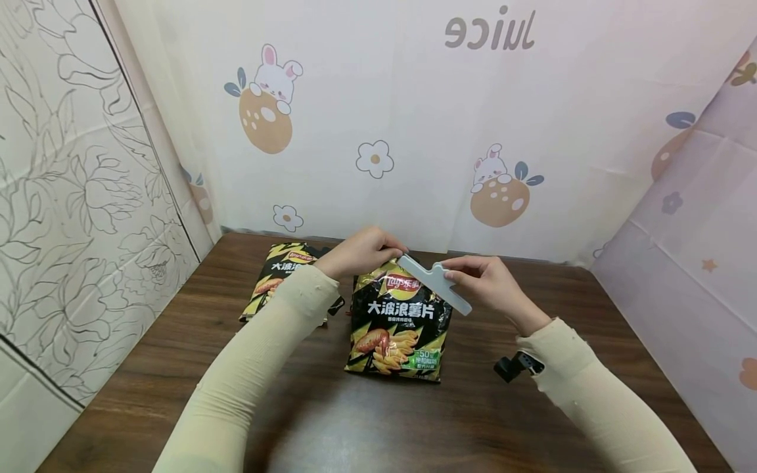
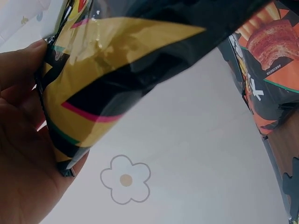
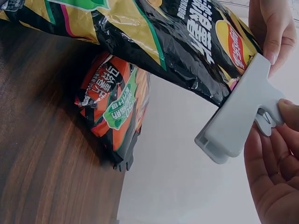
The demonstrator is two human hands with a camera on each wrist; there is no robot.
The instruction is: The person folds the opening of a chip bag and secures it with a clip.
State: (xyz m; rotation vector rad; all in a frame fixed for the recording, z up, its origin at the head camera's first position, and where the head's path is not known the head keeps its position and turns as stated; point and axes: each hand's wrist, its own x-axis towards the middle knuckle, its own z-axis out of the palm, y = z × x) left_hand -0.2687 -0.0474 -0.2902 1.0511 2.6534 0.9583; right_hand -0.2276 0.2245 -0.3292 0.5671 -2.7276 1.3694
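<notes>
A black and yellow bag of potato chips point(image 1: 396, 328) stands upright near the middle of the table. My left hand point(image 1: 365, 253) pinches its top edge, thumb on one side of the film in the left wrist view. With thumb and fingers, my right hand point(image 1: 489, 281) pinches the handle of a long grey bag clip point(image 1: 436, 281). The clip slants across the bag's top right, one end close by my left fingertips. In the right wrist view, its long jaw point(image 3: 236, 114) lies along the bag's top edge, and its free end sticks out past the bag's corner.
A second black and yellow chip bag point(image 1: 284, 269) lies back left, partly behind my left forearm. An orange and black chip bag point(image 3: 117, 102) stands behind the held one, with a dark toothed piece at its end. A printed curtain point(image 1: 367, 79) hangs behind the table point(image 1: 508, 420).
</notes>
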